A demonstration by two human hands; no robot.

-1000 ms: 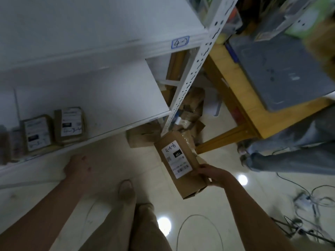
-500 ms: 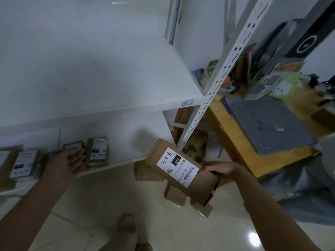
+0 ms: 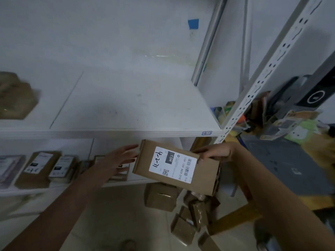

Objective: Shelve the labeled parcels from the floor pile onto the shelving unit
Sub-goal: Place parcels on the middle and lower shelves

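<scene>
My right hand (image 3: pixel 215 153) grips the box (image 3: pixel 204 175) by one end, just below the shelf edge (image 3: pixel 126 133), above the floor pile (image 3: pixel 161 198); my left hand (image 3: pixel 123 158), fingers straight, reaches its other end. I should steady both ends, label (image 3: pixel 172 163) facing out (marked 4-2-11). Half a second ago the left hand was by the lower parcels (image 3: pixel 41 165)

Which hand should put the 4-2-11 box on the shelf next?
Right. The right hand grips the labeled box at one end, just under the front edge of the white shelf. The left hand is open beside the box, holding nothing.
</scene>
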